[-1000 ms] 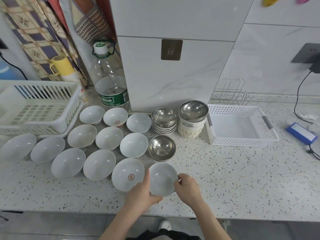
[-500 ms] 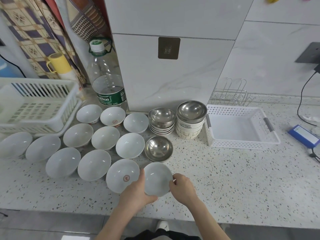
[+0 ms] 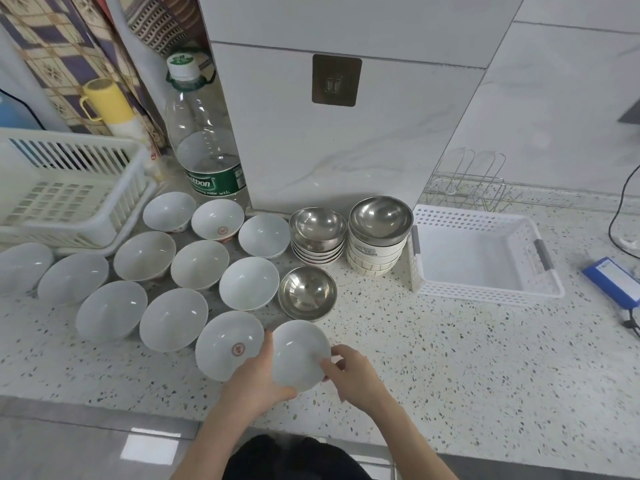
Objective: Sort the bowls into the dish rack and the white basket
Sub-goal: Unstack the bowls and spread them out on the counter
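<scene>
A small white bowl (image 3: 299,353) sits near the counter's front edge, gripped from both sides by my left hand (image 3: 254,379) and my right hand (image 3: 351,374). Several white bowls (image 3: 199,265) stand in rows to its left, the nearest one (image 3: 227,342) with a red mark inside. A lone steel bowl (image 3: 307,292) sits just behind the held bowl. Two stacks topped by steel bowls (image 3: 380,216) stand against the wall. The cream dish rack (image 3: 74,202) is at the far left. The white basket (image 3: 485,289) lies at the right with nothing in it.
A large water bottle (image 3: 207,147) and a yellow mug (image 3: 104,98) stand behind the bowls. A wire rack (image 3: 467,181) sits behind the basket. A blue device (image 3: 614,282) with a black cable lies at the far right. The speckled counter (image 3: 450,375) is bare in front of the basket.
Both hands stay on the small white bowl in about the same place. The view has tilted slightly; nothing else has moved.
</scene>
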